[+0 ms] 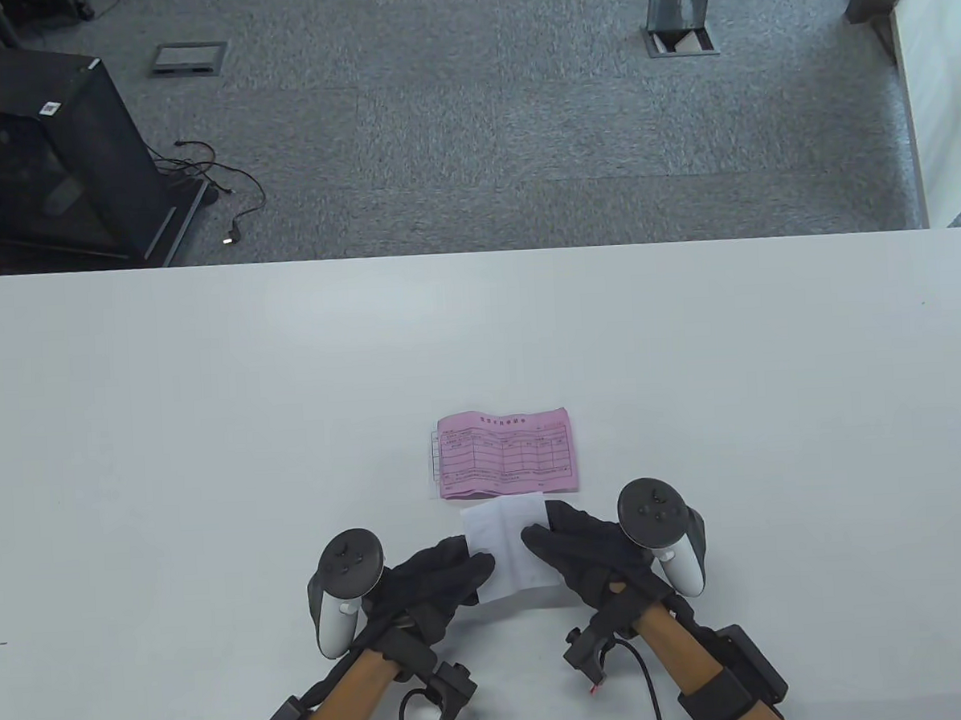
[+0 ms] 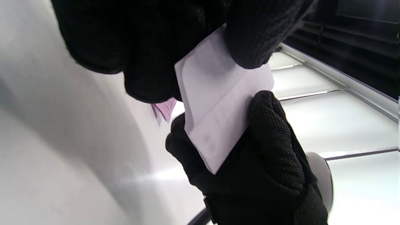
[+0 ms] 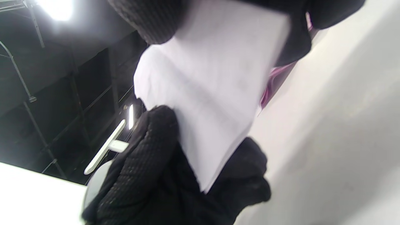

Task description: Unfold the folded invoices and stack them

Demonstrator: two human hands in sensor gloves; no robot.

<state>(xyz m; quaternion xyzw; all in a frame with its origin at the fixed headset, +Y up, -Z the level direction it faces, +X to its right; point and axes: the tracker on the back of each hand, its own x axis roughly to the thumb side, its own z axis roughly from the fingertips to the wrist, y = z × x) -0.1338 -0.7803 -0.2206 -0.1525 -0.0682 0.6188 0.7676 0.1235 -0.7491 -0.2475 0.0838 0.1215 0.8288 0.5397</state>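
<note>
Both hands are working on a white slip [image 1: 508, 548] that is hovering just nearer the person than the pink invoice [image 1: 505, 454], which is lying unfolded and flat on the table [image 1: 209, 406]. The left hand [image 1: 440, 579] is pinching the slip's left edge, fingers curled round it, and the right hand [image 1: 583, 552] is pinching the right edge in the same way; the left wrist view is showing a thumb on one face and fingers on the other, with a fold line running across the paper between them. The slip is looking thin and very light, soft enough to bow under its own weight, and it is probably going to crease or tear if the two hands pull hard against the fold (the gloves' dotted pads should be helping against slipping). Taking hold near the free edges, well clear of the crease, seems the sensible grip, since opening calls for the two layers to part rather than slide. Whether one fold or more is remaining I cannot tell, as the hands are covering much of the sheet. Once flat, the slip is presumably going on top of the pink invoice, edges squared, and a gentle press along the crease may be needed to keep it from springing up.
</note>
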